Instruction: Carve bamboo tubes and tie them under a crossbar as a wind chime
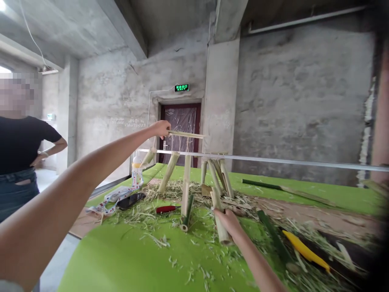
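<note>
My left hand [162,128] is raised and closed around the left end of a thin bamboo strip [190,134]. Strings drop from this strip toward pale bamboo tubes, among them a slanted tube [169,172] and an upright tube [186,182]. Lower down, my right hand [227,222] grips a short peeled bamboo tube [223,234], tilted just over the table. More bamboo tubes [225,178] hang or lean together behind it. Between my hands, a green bamboo piece [188,211] and a red-handled tool [165,209] lie among shavings.
Bamboo shavings [133,217] litter the green table [100,255]. A thin pale bar [288,163] crosses behind the tubes. A bottle [137,172], phone [130,201] and lanyard [106,206] sit left; a yellow-handled tool [305,249] lies right. A person [22,150] stands at left.
</note>
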Demonstrator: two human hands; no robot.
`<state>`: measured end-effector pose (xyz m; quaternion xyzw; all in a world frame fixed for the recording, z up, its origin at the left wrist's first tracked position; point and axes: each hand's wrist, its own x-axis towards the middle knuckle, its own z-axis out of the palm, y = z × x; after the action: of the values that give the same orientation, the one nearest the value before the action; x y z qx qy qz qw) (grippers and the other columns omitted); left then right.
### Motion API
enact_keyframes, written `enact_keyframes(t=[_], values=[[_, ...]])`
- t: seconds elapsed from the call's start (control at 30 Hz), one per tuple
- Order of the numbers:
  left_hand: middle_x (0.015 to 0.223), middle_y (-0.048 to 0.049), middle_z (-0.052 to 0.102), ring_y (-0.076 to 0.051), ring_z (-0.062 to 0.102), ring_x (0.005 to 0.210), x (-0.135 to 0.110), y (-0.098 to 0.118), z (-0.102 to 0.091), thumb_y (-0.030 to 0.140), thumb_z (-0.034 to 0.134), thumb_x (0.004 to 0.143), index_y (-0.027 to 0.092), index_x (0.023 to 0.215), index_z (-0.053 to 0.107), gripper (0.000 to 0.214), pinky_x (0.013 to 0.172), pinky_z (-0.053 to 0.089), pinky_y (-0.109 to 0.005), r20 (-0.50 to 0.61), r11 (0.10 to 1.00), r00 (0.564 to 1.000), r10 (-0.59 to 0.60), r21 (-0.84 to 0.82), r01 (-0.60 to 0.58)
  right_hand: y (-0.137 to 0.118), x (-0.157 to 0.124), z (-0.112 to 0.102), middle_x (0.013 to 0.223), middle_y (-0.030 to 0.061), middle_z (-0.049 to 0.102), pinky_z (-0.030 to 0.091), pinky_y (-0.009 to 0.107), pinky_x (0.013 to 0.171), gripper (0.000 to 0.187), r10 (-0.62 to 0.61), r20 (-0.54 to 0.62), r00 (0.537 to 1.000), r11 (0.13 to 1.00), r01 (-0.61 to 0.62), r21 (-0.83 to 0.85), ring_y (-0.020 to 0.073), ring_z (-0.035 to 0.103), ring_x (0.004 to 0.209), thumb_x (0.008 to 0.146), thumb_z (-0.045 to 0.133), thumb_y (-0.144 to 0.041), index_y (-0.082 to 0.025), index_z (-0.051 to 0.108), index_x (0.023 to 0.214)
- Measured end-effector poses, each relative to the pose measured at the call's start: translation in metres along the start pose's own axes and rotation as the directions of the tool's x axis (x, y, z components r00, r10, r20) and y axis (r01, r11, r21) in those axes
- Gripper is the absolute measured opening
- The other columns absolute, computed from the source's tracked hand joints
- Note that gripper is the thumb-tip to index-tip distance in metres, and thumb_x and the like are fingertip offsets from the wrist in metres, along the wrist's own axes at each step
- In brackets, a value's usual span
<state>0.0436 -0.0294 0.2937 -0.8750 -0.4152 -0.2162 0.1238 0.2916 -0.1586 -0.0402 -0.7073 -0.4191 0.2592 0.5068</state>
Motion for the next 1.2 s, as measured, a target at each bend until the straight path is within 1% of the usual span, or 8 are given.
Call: enact_keyframes(t=[0.13, 0.33, 0.47, 0.67, 0.87, 1.03, 1.1, 1.2], values=[[0.069, -0.0083, 0.066, -0.014, 0.061, 0.056, -0.004, 0.000, 0.000, 0.023, 0.060, 0.068, 0.009, 0.082, 0.069, 0.022, 0.058, 0.047, -0.023, 0.163, 0.992, 0.981, -0.102, -0.059, 0.113, -0.004, -0.002, -0.003, 0.068, 0.0078, 0.059, 0.049, 0.029, 0.050, 0.030, 0.000, 0.021, 1.000, 1.000, 0.000, 0.023, 0.0199, 0.062, 0.054, 0.079, 0.051, -0.045, -0.016, 0.047, 0.085], [0.066, -0.0096, 0.065, -0.016, 0.062, 0.061, -0.002, 0.005, -0.004, 0.023, 0.053, 0.074, 0.005, 0.089, 0.068, 0.027, 0.064, 0.048, -0.024, 0.059, 0.987, 0.987, -0.153, -0.042, 0.155, -0.007, -0.003, -0.004, 0.063, 0.0044, 0.057, 0.050, 0.029, 0.050, 0.030, 0.007, -0.012, 1.000, 1.000, -0.007, -0.011, 0.0196, 0.061, 0.054, 0.077, 0.054, -0.045, -0.017, 0.047, 0.083], [0.074, -0.0096, 0.066, -0.020, 0.063, 0.076, 0.005, 0.019, -0.009, 0.025, 0.051, 0.076, 0.009, 0.089, 0.069, 0.028, 0.074, 0.046, -0.026, -0.106, 0.987, 0.989, -0.099, 0.116, 0.112, -0.009, -0.007, -0.006, 0.062, 0.0039, 0.056, 0.050, 0.029, 0.049, 0.029, 0.019, -0.001, 1.000, 1.000, -0.019, 0.010, 0.0198, 0.062, 0.053, 0.078, 0.053, -0.045, -0.018, 0.045, 0.081], [0.075, -0.0113, 0.067, -0.023, 0.063, 0.083, 0.010, 0.029, -0.011, 0.027, 0.048, 0.078, 0.008, 0.097, 0.068, 0.034, 0.076, 0.045, -0.028, -0.166, 0.972, 0.984, -0.070, 0.209, 0.105, -0.012, -0.010, -0.010, 0.057, 0.0022, 0.055, 0.050, 0.030, 0.050, 0.025, 0.010, -0.004, 1.000, 0.999, -0.010, 0.035, 0.0198, 0.061, 0.051, 0.078, 0.053, -0.042, -0.018, 0.047, 0.080], [0.066, -0.0079, 0.065, -0.017, 0.061, 0.062, 0.006, 0.010, 0.000, 0.023, 0.049, 0.073, 0.010, 0.078, 0.069, 0.024, 0.066, 0.045, -0.025, 0.055, 0.992, 0.998, -0.028, 0.124, 0.021, -0.006, -0.003, -0.009, 0.058, 0.0027, 0.055, 0.049, 0.031, 0.048, 0.026, -0.023, 0.010, 1.000, 0.996, 0.022, 0.089, 0.0201, 0.060, 0.050, 0.076, 0.055, -0.043, -0.019, 0.047, 0.079], [0.055, -0.0042, 0.059, -0.015, 0.058, 0.060, -0.011, 0.001, 0.011, 0.024, 0.051, 0.073, 0.014, 0.058, 0.062, 0.021, 0.066, 0.046, -0.024, 0.199, 0.999, 0.979, 0.034, 0.024, -0.039, -0.004, -0.001, -0.007, 0.058, 0.0028, 0.055, 0.048, 0.030, 0.046, 0.024, -0.032, -0.015, 0.999, 0.995, 0.033, 0.093, 0.0190, 0.059, 0.049, 0.076, 0.056, -0.040, -0.017, 0.049, 0.080], [0.055, -0.0040, 0.058, -0.015, 0.057, 0.059, -0.019, -0.003, 0.012, 0.031, 0.049, 0.077, 0.015, 0.058, 0.062, 0.028, 0.066, 0.047, -0.025, 0.264, 0.998, 0.963, 0.052, -0.054, -0.039, -0.003, -0.001, -0.007, 0.058, 0.0030, 0.056, 0.049, 0.029, 0.047, 0.025, -0.018, -0.010, 1.000, 0.994, 0.019, 0.104, 0.0188, 0.060, 0.050, 0.075, 0.056, -0.040, -0.017, 0.050, 0.081], [0.054, -0.0043, 0.055, -0.016, 0.055, 0.057, -0.027, -0.013, 0.012, 0.046, 0.050, 0.077, 0.018, 0.058, 0.061, 0.035, 0.067, 0.049, -0.031, 0.427, 0.963, 0.897, 0.110, -0.269, 0.011, -0.002, 0.001, -0.007, 0.058, 0.0031, 0.057, 0.048, 0.028, 0.046, 0.025, -0.034, -0.019, 0.999, 0.996, 0.036, 0.086, 0.0184, 0.060, 0.049, 0.075, 0.055, -0.040, -0.016, 0.052, 0.081]])
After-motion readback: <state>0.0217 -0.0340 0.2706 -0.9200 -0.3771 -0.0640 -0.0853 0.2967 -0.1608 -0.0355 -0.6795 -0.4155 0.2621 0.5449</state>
